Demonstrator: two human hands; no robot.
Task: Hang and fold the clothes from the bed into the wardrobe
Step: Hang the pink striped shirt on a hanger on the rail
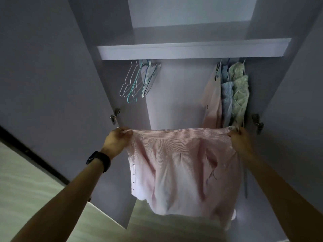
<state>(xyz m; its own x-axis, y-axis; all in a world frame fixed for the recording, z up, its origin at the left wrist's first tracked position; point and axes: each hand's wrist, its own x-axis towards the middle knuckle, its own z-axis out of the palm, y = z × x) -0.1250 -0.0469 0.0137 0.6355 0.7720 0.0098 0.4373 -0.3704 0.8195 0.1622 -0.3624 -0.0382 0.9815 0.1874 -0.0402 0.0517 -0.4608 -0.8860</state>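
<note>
Striped shirt point(181, 165) hides lower part of wardrobe point(192, 50)

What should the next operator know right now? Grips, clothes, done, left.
Left grip: pinches the pink striped shirt at the left end of its top edge.
Right grip: pinches the right end of that edge.
Shirt: stretched between them in front of the open wardrobe, hanging free, on no hanger.
Under the shelf: empty hangers bunched at the left; pink garment, blue garment and green floral garment hang at the right.
Done: three garments hung.
Left: put this shirt on a hanger and hang it. The bed is out of view, so the remaining pile cannot be judged.
</note>
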